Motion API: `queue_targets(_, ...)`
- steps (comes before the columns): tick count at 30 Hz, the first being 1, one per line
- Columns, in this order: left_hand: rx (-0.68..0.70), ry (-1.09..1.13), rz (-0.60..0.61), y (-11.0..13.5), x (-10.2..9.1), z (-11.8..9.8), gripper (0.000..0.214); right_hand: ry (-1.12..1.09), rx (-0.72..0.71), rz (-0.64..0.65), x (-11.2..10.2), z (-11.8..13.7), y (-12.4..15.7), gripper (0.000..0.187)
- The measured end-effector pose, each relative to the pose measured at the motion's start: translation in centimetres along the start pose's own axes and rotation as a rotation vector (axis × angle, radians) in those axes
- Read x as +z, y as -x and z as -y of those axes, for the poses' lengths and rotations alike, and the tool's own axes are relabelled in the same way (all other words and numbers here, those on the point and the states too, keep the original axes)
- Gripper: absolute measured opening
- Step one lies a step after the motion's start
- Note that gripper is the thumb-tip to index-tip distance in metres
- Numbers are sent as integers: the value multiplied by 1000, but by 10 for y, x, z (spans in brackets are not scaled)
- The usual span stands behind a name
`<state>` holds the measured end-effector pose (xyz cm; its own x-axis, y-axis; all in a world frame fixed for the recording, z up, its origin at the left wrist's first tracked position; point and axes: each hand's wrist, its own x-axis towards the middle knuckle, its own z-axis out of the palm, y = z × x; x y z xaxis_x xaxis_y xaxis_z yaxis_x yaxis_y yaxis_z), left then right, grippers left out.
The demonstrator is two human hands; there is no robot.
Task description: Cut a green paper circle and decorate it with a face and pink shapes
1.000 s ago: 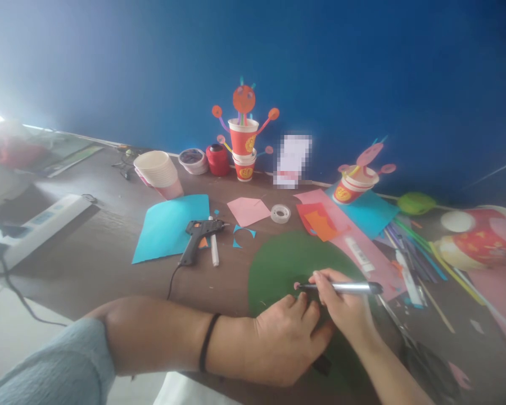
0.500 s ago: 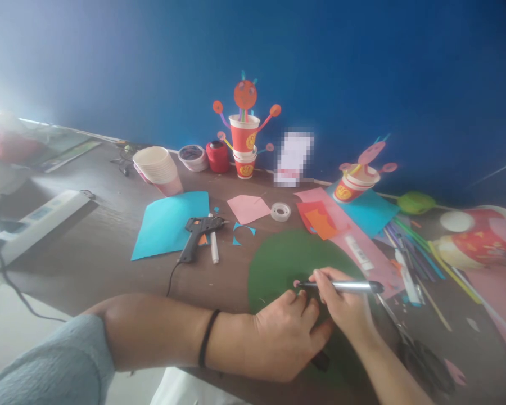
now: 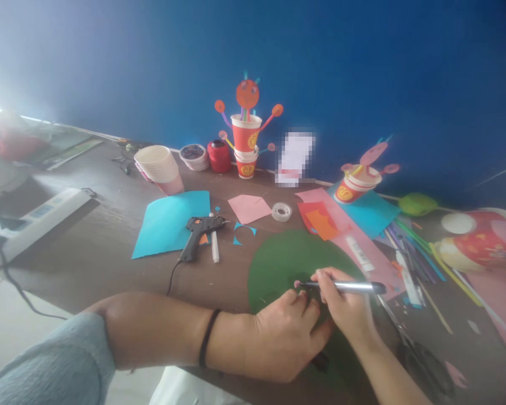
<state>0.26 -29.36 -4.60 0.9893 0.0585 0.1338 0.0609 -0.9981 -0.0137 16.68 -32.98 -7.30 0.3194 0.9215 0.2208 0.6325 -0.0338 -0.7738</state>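
Observation:
My right hand [image 3: 346, 306] grips a silver-and-black marker [image 3: 356, 287], its tip pointing left at a tiny pink piece [image 3: 297, 284] on the round green mat [image 3: 278, 253]. Just below that piece, my left hand [image 3: 284, 337] rests on the mat with its fingers curled and closed. Whatever its fingertips pinch or press is hidden. Part of a dark object [image 3: 320, 361] shows beneath my left palm. Right of my right wrist lie black-handled scissors [image 3: 421, 360].
A black glue gun [image 3: 200, 233] lies over blue paper [image 3: 164, 225], near a tape roll [image 3: 281, 211]. Stacked cups [image 3: 158, 169], a decorated cup figure [image 3: 247, 135] and a second figure [image 3: 356, 183] stand at the back. Pipe cleaners [image 3: 417, 253] lie at right.
The view has shifted very slightly. Both hands and the marker keep almost the same place over the green mat.

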Motion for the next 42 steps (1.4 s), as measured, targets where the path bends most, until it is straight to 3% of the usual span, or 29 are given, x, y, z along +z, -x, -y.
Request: queue_targets(42, 3, -9, 13, 0, 1, 1, 45, -23, 31, 21, 1, -4, 1, 32)
